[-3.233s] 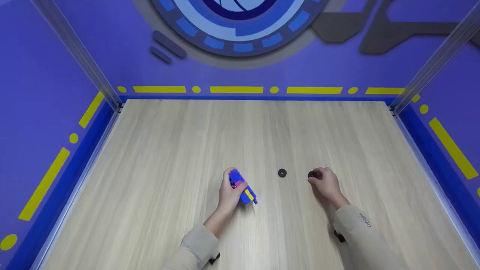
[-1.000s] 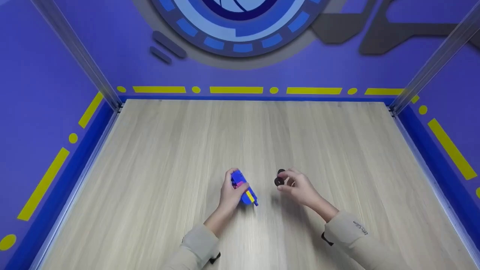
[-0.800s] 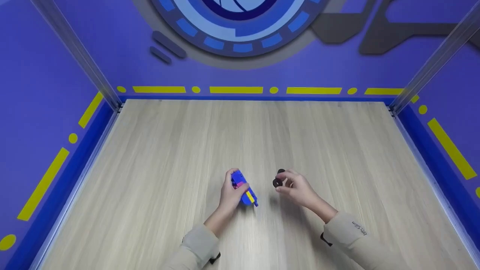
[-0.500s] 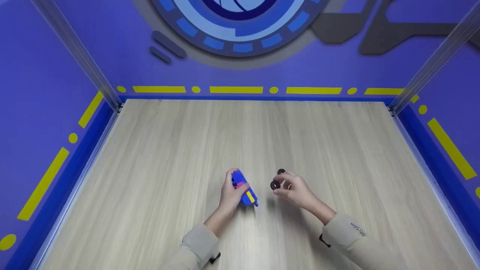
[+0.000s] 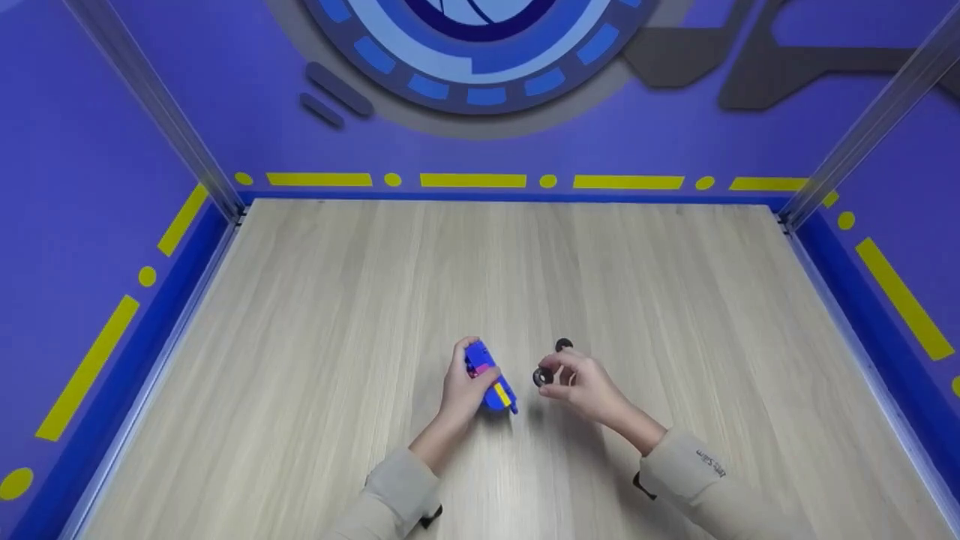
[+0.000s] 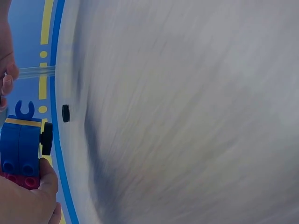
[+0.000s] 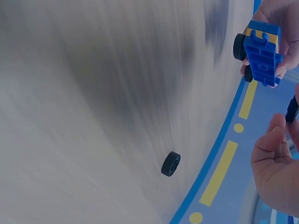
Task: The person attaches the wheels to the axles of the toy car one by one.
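My left hand [image 5: 459, 391] grips a toy car [image 5: 478, 352] of blue, yellow and pink blocks, thumb across its side. Two black wheels [image 7: 239, 46] sit along one side of the car in the right wrist view, and a blue hook piece [image 6: 24, 110] juts from one end in the left wrist view. Just right of the car, my right hand [image 5: 591, 386] pinches a loose black wheel [image 5: 541, 376] between thumb and fingers, held above the table and apart from the car. Behind the right fingers another black wheel [image 5: 564, 344] lies on the table.
The pale wooden table [image 5: 360, 300] reaches to a blue back wall [image 5: 225, 90] with yellow markings. Similar blue panels and metal corner posts [image 5: 161, 97] bound its left and right sides.
My right hand has lifted a wheel from the table at the right and carried it left and nearer me, past the other wheel, toward the car. The left hand has barely moved.
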`<act>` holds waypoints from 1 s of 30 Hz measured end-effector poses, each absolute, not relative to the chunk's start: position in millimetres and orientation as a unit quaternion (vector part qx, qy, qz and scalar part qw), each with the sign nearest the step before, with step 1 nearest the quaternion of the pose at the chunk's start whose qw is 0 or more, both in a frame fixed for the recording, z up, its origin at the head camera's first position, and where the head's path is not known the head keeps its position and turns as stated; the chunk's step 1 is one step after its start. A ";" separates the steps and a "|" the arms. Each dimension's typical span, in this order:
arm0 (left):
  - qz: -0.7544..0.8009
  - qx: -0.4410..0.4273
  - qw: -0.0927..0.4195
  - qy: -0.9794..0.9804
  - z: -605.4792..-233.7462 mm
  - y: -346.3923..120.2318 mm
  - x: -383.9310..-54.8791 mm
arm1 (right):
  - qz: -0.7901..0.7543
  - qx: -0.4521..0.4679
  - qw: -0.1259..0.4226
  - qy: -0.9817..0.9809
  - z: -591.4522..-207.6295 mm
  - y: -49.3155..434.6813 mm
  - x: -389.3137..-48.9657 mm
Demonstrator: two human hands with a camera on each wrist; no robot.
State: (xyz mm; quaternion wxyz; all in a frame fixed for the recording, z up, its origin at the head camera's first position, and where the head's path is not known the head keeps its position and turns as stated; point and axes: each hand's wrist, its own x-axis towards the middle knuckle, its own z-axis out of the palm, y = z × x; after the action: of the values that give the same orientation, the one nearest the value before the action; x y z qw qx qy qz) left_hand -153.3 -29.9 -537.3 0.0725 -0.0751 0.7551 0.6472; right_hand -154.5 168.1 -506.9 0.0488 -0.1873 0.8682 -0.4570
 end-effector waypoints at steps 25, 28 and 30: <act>0.649 -0.074 0.075 0.753 -529.8 -30.9 -152.4 | -0.470 -0.220 0.039 0.854 -509.3 151.5 -149.4; 0.642 -0.071 0.070 0.760 -536.9 -30.0 -154.4 | -0.470 -0.221 0.035 0.854 -511.3 149.4 -148.5; 0.641 -0.070 0.069 0.761 -536.7 -29.5 -154.6 | -0.472 -0.224 0.030 0.852 -512.9 147.9 -147.7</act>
State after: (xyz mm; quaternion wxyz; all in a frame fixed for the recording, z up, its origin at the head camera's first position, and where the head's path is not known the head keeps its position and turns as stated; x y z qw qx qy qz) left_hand -154.6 -29.5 -536.7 0.0687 -0.0699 0.7611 0.6412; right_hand -147.7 147.9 -512.9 0.0303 -0.2235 0.8521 -0.4723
